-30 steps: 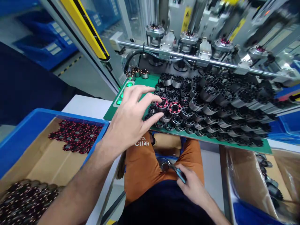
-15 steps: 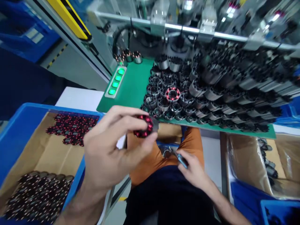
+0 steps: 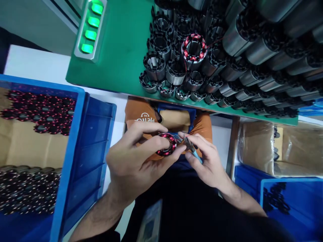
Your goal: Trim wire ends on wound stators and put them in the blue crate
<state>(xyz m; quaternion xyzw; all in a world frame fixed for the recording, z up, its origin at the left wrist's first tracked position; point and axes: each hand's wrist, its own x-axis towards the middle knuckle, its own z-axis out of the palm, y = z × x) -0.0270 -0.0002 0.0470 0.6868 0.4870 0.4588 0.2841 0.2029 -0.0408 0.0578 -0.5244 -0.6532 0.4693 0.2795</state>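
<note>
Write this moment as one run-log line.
left hand: holds red-wound ring | right hand: holds pliers-like tool | tool tip: near ring

Bright green glow from the button lights [image 3: 91, 35], soft blur on hands [image 3: 141, 159], dim lower edge.

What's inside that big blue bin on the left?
The blue bin holds red-wound rings in its far part, copper-flecked parts nearer, and brown lining between. Whatever lies beneath the parts is covered, and the bin's left side is out of view.
</note>
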